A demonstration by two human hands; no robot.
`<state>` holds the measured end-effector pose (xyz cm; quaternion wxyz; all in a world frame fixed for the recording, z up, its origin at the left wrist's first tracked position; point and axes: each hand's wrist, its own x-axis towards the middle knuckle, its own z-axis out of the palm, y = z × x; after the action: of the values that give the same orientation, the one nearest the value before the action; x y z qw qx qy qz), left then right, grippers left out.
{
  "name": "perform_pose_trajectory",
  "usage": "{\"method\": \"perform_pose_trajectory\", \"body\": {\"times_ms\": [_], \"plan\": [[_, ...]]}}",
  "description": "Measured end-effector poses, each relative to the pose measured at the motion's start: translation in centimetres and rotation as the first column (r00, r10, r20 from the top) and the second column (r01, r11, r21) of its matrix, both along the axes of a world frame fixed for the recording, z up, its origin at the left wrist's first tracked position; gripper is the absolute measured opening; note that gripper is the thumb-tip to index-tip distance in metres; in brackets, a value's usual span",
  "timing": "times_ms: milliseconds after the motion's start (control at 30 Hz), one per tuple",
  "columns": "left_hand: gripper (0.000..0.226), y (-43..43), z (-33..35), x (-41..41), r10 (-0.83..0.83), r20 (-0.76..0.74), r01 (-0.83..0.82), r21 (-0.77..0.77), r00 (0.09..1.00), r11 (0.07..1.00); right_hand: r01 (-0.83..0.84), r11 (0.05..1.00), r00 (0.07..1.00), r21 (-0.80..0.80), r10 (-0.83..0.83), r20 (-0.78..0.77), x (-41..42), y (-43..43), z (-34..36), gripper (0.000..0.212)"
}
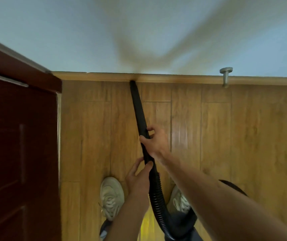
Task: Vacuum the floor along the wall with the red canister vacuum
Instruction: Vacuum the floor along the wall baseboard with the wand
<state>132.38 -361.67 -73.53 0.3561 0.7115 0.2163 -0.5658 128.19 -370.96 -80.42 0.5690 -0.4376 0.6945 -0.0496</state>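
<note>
A black crevice nozzle (138, 103) slants down across the wooden floor (208, 136), and its tip touches the wooden baseboard (174, 78) at the foot of the pale wall. My right hand (154, 140) grips the nozzle's upper part. Just below it, my left hand (139, 178) holds the joint where the ribbed black hose (156, 200) begins. The hose curls down between my feet and out of the bottom of the view. The red canister is not in view.
A dark red wooden door (17, 145) fills the left side, its edge close to the nozzle's left. A metal door stop (226, 76) sticks out of the baseboard at the right. My two pale sneakers (111, 197) stand on the floor below my hands.
</note>
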Motion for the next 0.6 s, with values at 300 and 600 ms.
{"method": "perform_pose_trajectory", "body": {"times_ms": [300,600], "plan": [[0.026,-1.2,1.3,-8.6,-0.235,0.057,0.235,0.006,0.97,0.972,0.204,0.978,0.977,0.048,-0.206,0.054,-10.0,0.0,1.5,0.026],[0.035,-1.3,2.2,-14.2,-0.418,0.074,0.42,-0.025,0.906,0.907,0.378,0.92,0.914,0.104,-0.389,0.113,-17.6,0.2,3.5,0.021]]}}
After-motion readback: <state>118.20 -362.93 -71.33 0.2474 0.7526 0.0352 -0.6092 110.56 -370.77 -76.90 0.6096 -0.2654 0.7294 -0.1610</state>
